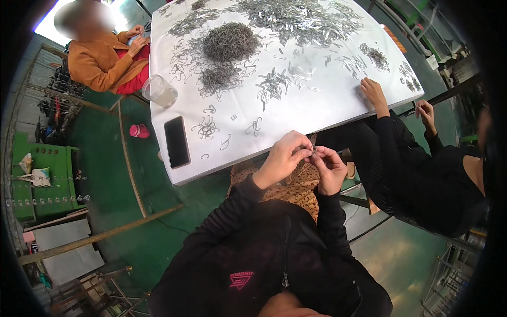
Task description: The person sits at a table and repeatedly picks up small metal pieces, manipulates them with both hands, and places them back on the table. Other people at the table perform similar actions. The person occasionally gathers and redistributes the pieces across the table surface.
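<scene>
My left hand (288, 158) and my right hand (330, 170) meet just off the table's near edge, above my lap. Thumbs and fingertips of both are pinched together around something tiny, mostly hidden by the fingers. Closest to them on the white-covered table (232, 148) lie a few loose bent wire hooks (254, 127) and a small cluster of similar hooks (206, 127). Farther back is a scatter of short, narrow silver metal strips (273, 84). A dense heap of dark wire hooks (231, 42) rises behind it.
A black phone (177, 142) and a clear plastic cup (160, 91) stand along the table's left side. A wide pile of silver strips (306, 21) covers the back. One person (103, 61) sits at far left; another person's hand (374, 95) rests on the right edge. A pink jar (139, 131) is below, left.
</scene>
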Tool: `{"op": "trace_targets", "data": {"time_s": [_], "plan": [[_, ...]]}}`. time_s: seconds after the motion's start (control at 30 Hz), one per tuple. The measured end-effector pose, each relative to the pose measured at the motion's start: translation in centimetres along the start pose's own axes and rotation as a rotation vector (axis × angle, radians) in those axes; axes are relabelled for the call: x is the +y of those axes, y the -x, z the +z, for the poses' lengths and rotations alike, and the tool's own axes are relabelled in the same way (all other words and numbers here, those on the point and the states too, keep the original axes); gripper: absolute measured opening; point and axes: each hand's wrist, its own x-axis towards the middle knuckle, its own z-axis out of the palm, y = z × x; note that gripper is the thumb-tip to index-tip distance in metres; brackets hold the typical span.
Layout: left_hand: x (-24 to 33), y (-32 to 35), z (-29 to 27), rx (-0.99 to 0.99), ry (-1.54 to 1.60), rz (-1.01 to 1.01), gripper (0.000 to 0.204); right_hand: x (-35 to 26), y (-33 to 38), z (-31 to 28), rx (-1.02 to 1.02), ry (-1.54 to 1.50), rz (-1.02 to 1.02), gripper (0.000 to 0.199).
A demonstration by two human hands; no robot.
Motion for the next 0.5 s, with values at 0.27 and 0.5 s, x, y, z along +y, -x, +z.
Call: {"op": "trace_targets", "data": {"time_s": [0.27,0.5], "plan": [[-1.3,0.3,-0.2,-0.036,-0.130,0.071,0.007,0.9,0.2,-0.1,0.020,0.135,-0.006,0.018],[-0.6,0.5,-0.2,0.045,-0.201,0.010,0.005,-0.1,0.4,1.5,-0.063,0.257,-0.097,0.023]]}}
